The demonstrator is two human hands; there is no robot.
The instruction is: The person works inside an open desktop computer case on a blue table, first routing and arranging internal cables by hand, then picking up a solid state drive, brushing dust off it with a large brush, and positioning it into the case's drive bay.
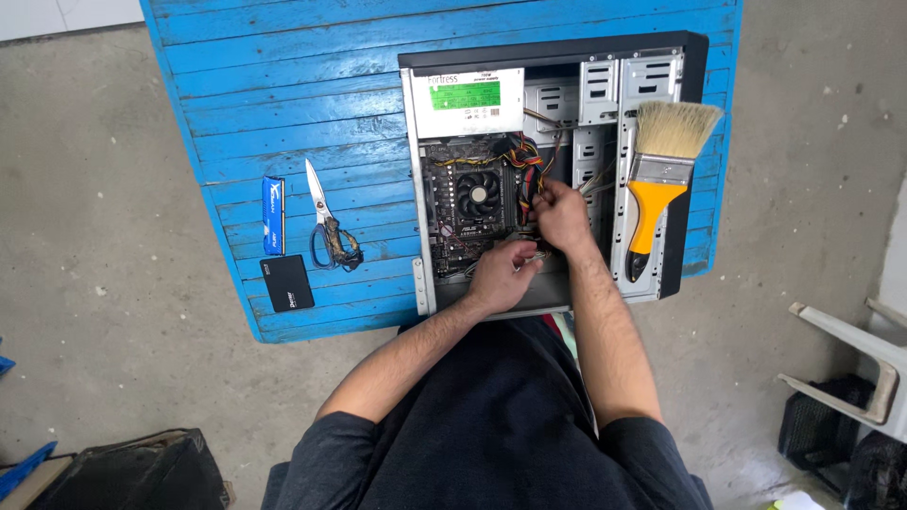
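Observation:
An open desktop computer case [661, 66] lies on its side on a blue wooden table [302, 85]. Inside are a power supply with a green label [467, 99], a motherboard with a black cooler fan [478, 196] and a bundle of coloured cables [529, 159]. My right hand [561, 215] reaches into the case and pinches cables beside the fan. My left hand [501, 276] is curled over the lower part of the board, fingers closed around a cable or connector that is mostly hidden.
A wide paintbrush with an orange and black handle [656, 179] rests on the case's right side. Left of the case lie scissors [327, 223], a blue memory stick [273, 213] and a small black drive [286, 283]. A white plastic chair [855, 364] stands at right on the concrete floor.

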